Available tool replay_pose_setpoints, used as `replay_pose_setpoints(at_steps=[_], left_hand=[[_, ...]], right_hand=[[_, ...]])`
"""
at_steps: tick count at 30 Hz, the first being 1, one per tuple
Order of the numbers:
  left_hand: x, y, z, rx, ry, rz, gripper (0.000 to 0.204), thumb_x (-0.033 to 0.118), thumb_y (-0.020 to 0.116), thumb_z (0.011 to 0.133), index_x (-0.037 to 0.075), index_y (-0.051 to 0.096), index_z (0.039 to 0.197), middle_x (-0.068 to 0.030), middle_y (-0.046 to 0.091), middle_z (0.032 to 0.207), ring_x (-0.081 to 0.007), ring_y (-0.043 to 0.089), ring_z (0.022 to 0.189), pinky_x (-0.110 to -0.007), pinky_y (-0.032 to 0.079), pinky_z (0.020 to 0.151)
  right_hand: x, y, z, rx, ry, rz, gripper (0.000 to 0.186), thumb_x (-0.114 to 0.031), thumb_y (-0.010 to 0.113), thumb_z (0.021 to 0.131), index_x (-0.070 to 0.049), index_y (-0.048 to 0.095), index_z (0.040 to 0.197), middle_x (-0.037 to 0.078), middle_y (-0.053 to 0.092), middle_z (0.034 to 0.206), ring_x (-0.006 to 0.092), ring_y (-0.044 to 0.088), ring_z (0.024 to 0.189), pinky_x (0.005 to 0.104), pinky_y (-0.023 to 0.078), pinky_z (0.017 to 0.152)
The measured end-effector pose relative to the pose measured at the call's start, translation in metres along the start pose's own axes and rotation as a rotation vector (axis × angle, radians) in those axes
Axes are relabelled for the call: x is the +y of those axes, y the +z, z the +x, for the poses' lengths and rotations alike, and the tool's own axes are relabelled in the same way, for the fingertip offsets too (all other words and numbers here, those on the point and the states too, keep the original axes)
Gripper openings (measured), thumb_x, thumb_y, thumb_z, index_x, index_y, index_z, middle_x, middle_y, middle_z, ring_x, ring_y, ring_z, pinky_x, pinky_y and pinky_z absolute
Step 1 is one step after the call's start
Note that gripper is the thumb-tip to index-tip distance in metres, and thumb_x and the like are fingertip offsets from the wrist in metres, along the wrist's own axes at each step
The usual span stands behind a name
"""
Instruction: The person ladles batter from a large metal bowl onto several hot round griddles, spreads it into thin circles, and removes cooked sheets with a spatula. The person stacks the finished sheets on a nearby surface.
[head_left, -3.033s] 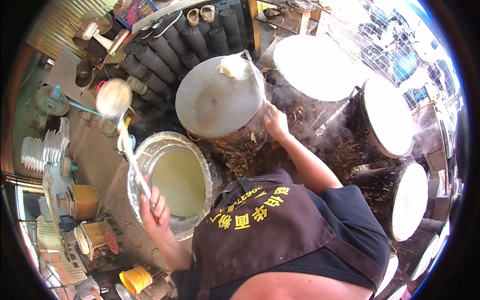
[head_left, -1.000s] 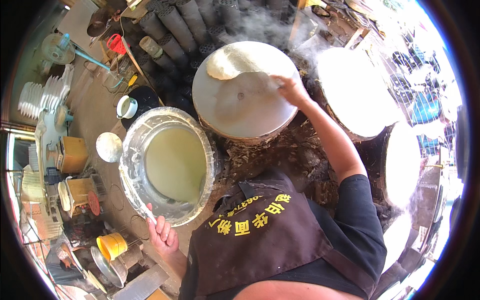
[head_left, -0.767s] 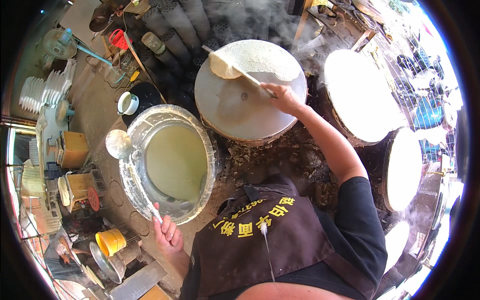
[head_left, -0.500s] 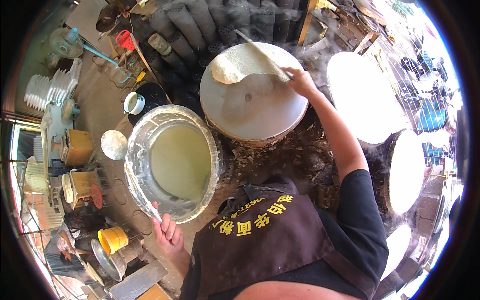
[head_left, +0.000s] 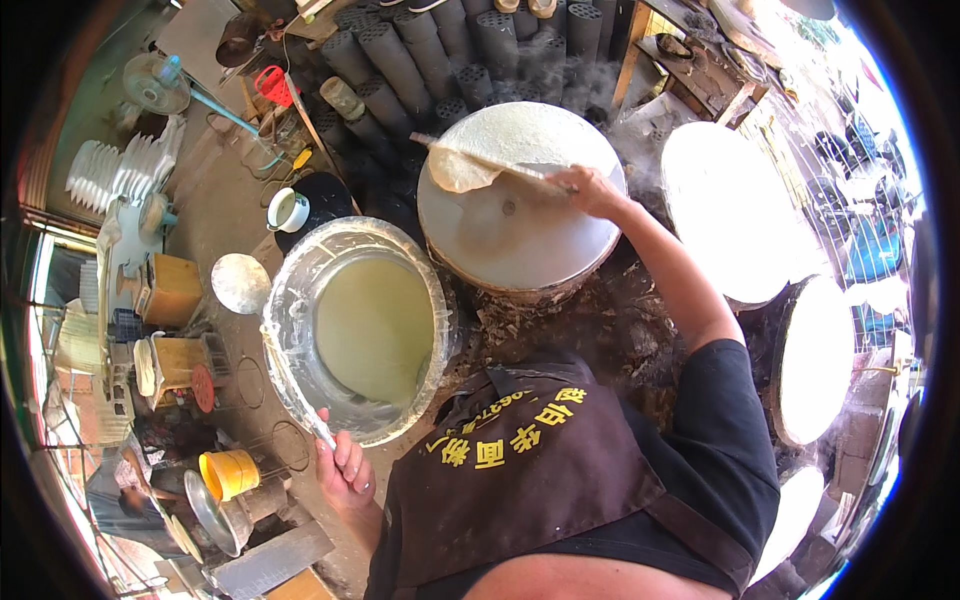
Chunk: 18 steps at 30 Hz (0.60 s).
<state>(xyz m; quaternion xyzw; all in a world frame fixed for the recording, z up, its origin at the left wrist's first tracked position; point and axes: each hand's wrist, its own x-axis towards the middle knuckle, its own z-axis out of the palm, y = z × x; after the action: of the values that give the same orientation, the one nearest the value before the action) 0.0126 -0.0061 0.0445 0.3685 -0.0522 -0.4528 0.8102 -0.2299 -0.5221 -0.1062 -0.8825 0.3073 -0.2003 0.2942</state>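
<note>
My right hand (head_left: pixel 592 190) grips one end of a long thin stick (head_left: pixel 500 163) that lies across the round grey griddle (head_left: pixel 510 240). Beyond and along the stick spreads a thin pale pancake (head_left: pixel 540 125); its loose left flap (head_left: pixel 460 172) hangs on the near side. My left hand (head_left: pixel 345 470) is closed round a pale handle (head_left: pixel 322 430) at the near rim of a big batter-smeared tub (head_left: pixel 278 350). That handle seems to run along the rim to a round whitish disc (head_left: pixel 240 283). Pale greenish-white batter (head_left: pixel 370 325) stands in the tub.
Bright white round surfaces (head_left: pixel 725 210) line the right side, with another round one (head_left: pixel 815 360) nearer. Dark perforated cylinders (head_left: pixel 395 55) stand behind the griddle, where steam drifts. A white enamel mug (head_left: pixel 288 210) is beyond the tub. A yellow bucket (head_left: pixel 229 474) sits at lower left.
The stick has swung from pointing away at the far side to pointing left, reaching the pancake's left flap. My left hand keeps its hold. The whole view has shifted slightly.
</note>
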Motion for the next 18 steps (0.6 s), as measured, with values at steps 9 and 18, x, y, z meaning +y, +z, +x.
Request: replay_pose_setpoints(at_steps=[9,18], left_hand=[[-0.005,0.013,-0.009,0.077,0.0,-0.017,0.046,0.024,0.037,0.104,0.005,0.026,0.144,-0.0001,0.034,0.07,-0.0052,0.03,0.047,-0.019,0.028,0.032],[-0.01,0.028,-0.02,0.089,0.007,-0.02,0.052,0.023,0.037,0.104,0.01,0.015,0.15,0.0008,0.034,0.069,-0.0048,0.029,0.046,-0.018,0.028,0.032]], right_hand=[[0.001,-0.029,0.013,0.092,0.054,-0.129,0.027,-0.003,0.06,0.078,-0.01,0.07,0.103,0.013,0.067,0.096,0.0288,0.063,0.093,0.0386,0.05,0.082],[0.016,-0.046,0.014,-0.016,-0.081,-0.077,0.025,-0.008,0.062,0.077,-0.014,0.071,0.099,0.008,0.066,0.089,0.0277,0.062,0.093,0.0386,0.05,0.08]])
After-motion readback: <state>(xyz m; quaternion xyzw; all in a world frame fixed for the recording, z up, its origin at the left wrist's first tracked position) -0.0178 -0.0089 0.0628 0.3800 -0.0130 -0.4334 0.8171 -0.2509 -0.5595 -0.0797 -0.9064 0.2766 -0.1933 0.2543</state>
